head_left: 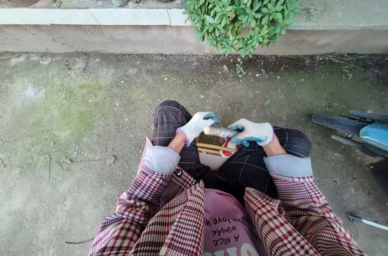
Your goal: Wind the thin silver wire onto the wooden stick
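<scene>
Sitting over bare ground (75, 126), knees apart. Curling left hand (197, 124) tight round the wooden end of a short stick (213, 131), holding it level just above the lap, betw. the knees. Pinching the silvery wrap (226, 132) on its other end w/ right hand (253, 133), fingers closed on it. Prob. worth anchoring w/ the left & working the wrap snug w/ the right, avoiding dropping it onto loose sticks (212, 147) below. Staying clear of scooter (370, 135), far rt.
</scene>
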Motion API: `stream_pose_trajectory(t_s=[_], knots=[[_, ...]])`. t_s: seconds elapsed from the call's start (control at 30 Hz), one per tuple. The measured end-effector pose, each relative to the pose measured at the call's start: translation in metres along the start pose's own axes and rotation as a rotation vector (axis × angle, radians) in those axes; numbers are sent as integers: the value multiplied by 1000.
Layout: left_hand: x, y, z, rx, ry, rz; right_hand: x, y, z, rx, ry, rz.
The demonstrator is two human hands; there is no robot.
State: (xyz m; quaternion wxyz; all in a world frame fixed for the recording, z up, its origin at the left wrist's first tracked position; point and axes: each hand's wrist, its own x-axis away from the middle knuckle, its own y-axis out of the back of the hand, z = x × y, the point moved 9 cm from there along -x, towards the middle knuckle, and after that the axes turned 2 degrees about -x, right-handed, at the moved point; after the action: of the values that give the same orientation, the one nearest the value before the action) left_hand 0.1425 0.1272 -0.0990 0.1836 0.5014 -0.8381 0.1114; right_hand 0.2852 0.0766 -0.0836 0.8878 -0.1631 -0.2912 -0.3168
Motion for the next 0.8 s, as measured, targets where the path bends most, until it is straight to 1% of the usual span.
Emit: stream_pose_trajectory(t_s=[0.03,0.07,0.17,0.27,0.33,0.37,0.43,0.47,0.53,0.57,0.63,0.67,0.73,0.8], knots=[[-2,0,2,-37,-14,0,-1,-1,-8,123,-42,19],[-3,0,4,-89,-32,5,-2,2,-14,250,-80,-2],[-4,-2,6,-287,-90,13,-13,21,-23,570,-168,-161],[-5,-4,8,-385,-116,16,-21,38,-18,799,-209,-331],[-6,-4,12,-368,-100,22,-23,46,-12,898,-217,-414],[-6,-6,14,-341,-88,41,-22,49,-9,904,-212,-460],[-7,-12,16,-257,-77,101,-18,55,-1,808,-167,-590],[-6,-15,16,-206,-79,131,-14,58,3,688,-126,-655],[-5,-19,11,-98,-90,172,-8,59,8,321,-17,-719],[-3,-20,10,-49,-88,184,-5,58,9,115,40,-719],[-1,-23,8,17,-61,217,-1,54,13,-219,133,-672],[0,-24,9,30,-42,230,1,51,16,-318,163,-633],[-1,-20,9,16,-27,197,3,42,19,-374,175,-499],[-4,-9,7,-19,-66,102,0,26,17,-293,122,-294]])
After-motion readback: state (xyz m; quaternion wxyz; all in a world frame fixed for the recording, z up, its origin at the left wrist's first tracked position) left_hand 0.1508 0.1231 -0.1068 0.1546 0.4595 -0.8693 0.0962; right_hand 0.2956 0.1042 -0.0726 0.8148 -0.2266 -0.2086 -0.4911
